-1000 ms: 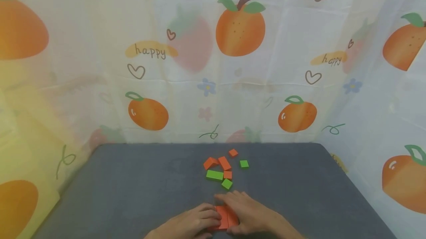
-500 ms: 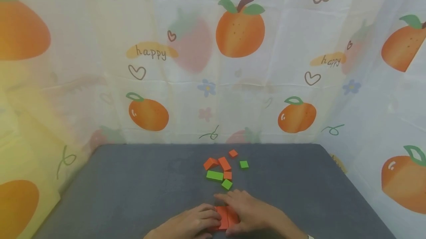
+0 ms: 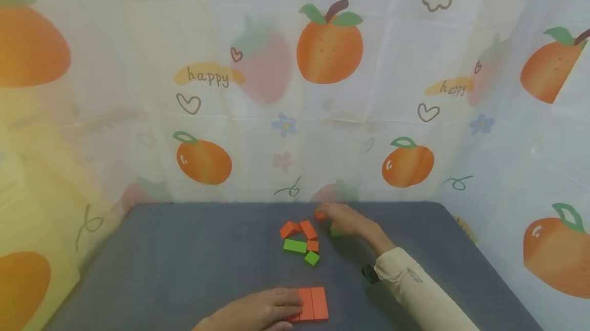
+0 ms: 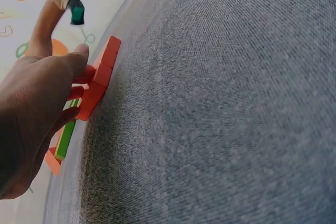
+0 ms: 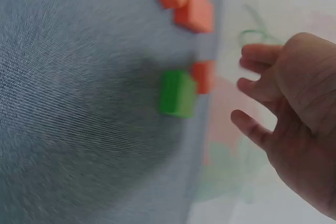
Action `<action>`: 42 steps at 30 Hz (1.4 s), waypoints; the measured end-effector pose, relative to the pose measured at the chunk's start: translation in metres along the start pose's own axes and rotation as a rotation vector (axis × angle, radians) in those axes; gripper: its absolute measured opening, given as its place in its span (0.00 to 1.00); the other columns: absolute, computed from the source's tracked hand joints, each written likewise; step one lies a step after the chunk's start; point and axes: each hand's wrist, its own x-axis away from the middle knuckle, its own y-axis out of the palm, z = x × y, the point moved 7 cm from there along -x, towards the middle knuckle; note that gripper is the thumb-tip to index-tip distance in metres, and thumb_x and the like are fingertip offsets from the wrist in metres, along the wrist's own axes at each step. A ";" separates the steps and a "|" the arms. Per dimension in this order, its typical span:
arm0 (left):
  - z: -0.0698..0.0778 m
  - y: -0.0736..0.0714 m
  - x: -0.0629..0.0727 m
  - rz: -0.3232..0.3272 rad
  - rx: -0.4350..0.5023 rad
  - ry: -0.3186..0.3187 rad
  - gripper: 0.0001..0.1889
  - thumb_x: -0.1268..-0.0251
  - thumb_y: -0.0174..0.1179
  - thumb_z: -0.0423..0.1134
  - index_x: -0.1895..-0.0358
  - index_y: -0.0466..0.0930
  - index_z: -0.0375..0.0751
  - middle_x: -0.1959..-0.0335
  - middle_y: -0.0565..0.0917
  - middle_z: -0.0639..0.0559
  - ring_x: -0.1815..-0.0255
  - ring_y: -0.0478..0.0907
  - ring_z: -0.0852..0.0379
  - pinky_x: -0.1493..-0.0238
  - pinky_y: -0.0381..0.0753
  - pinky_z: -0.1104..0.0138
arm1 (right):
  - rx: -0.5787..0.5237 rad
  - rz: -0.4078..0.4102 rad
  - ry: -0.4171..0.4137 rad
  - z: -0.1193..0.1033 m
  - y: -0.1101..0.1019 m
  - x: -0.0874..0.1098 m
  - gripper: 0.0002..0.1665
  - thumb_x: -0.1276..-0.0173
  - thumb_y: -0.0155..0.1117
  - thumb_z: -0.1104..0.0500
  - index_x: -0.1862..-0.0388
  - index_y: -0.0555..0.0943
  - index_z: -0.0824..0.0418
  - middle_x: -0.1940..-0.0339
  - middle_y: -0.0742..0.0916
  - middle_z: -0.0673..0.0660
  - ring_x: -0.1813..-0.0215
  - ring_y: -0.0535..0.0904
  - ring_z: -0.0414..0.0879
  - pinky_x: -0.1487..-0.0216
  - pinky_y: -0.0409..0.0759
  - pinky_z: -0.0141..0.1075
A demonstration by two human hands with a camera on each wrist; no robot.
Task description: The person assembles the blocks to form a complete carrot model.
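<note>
My left hand [image 3: 258,309] rests on a row of flat orange blocks [image 3: 313,304] at the table's near edge. In the left wrist view its fingertips touch the side and top of these orange blocks [image 4: 100,80], which lie side by side. My right hand [image 3: 344,219] is stretched over the far part of the table, above a small orange cube [image 3: 320,215] and a green cube [image 3: 336,231] it partly covers. The right wrist view shows this hand [image 5: 304,93] with fingers spread and nothing between them, apart from the orange cube [image 5: 202,76] and green cube [image 5: 177,93].
Between the hands lie a long green block [image 3: 295,246], another green cube [image 3: 312,258], a small orange cube [image 3: 313,245], an orange rectangular block [image 3: 308,230] and an orange roof-shaped block [image 3: 289,229]. A fruit-printed curtain [image 3: 258,167] borders the dark grey table [image 3: 184,269].
My right hand has left the orange row and moved forward to the far small cubes, uncovering the row's right end. My left hand has stayed on the row.
</note>
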 end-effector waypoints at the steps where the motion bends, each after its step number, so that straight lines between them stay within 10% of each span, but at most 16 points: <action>1: 0.000 0.001 0.000 -0.004 -0.004 -0.003 0.21 0.12 0.43 0.45 0.31 0.79 0.43 0.33 0.81 0.54 0.32 0.79 0.59 0.34 0.82 0.67 | 0.009 -0.035 0.025 0.005 0.005 -0.002 0.40 0.39 0.45 0.82 0.28 0.77 0.65 0.26 0.79 0.65 0.24 0.74 0.64 0.27 0.74 0.64; 9: -0.001 0.001 0.000 0.015 -0.014 -0.024 0.19 0.12 0.45 0.45 0.33 0.80 0.46 0.36 0.83 0.56 0.34 0.79 0.62 0.35 0.82 0.70 | 0.205 0.039 0.292 0.045 0.005 0.017 0.16 0.30 0.59 0.73 0.49 0.86 0.63 0.39 0.85 0.63 0.38 0.82 0.65 0.33 0.72 0.73; 16: -0.002 -0.001 -0.001 0.032 -0.026 -0.029 0.17 0.14 0.48 0.43 0.35 0.81 0.48 0.38 0.84 0.57 0.36 0.81 0.63 0.37 0.81 0.74 | 0.180 0.141 0.254 0.062 0.001 0.034 0.03 0.30 0.66 0.69 0.60 0.83 0.63 0.64 0.85 0.58 0.61 0.83 0.55 0.60 0.82 0.53; 27: 0.001 -0.002 -0.002 0.038 -0.021 -0.027 0.17 0.14 0.49 0.43 0.35 0.81 0.46 0.38 0.84 0.57 0.36 0.81 0.62 0.37 0.82 0.73 | 0.052 0.289 0.251 0.071 0.006 0.048 0.11 0.34 0.75 0.65 0.67 0.78 0.63 0.72 0.80 0.54 0.70 0.72 0.45 0.69 0.71 0.38; 36: -0.001 -0.001 -0.003 0.019 0.012 -0.063 0.17 0.14 0.49 0.43 0.35 0.82 0.48 0.39 0.85 0.57 0.37 0.81 0.64 0.38 0.82 0.75 | 0.127 0.345 0.215 0.038 -0.009 0.072 0.09 0.40 0.75 0.69 0.70 0.81 0.61 0.71 0.83 0.54 0.70 0.77 0.44 0.70 0.77 0.39; 42: -0.001 -0.002 -0.003 0.012 0.048 -0.080 0.16 0.15 0.51 0.42 0.34 0.82 0.48 0.38 0.85 0.56 0.37 0.82 0.63 0.39 0.82 0.75 | 0.170 0.309 0.008 -0.029 -0.013 0.100 0.10 0.42 0.79 0.67 0.66 0.85 0.57 0.67 0.86 0.50 0.63 0.80 0.44 0.63 0.83 0.38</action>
